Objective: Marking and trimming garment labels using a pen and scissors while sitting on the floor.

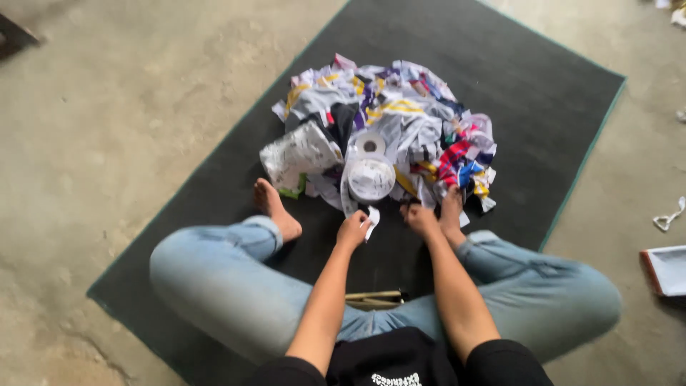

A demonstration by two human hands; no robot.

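Head view shows a person sitting on a dark mat, knees spread. Left hand is closed on a small white strip. Right hand is curled into a fist beside the right foot; whether it holds anything cannot be told. Just beyond both hands lies a pile of printed scraps, with two white tape rolls at its near edge.
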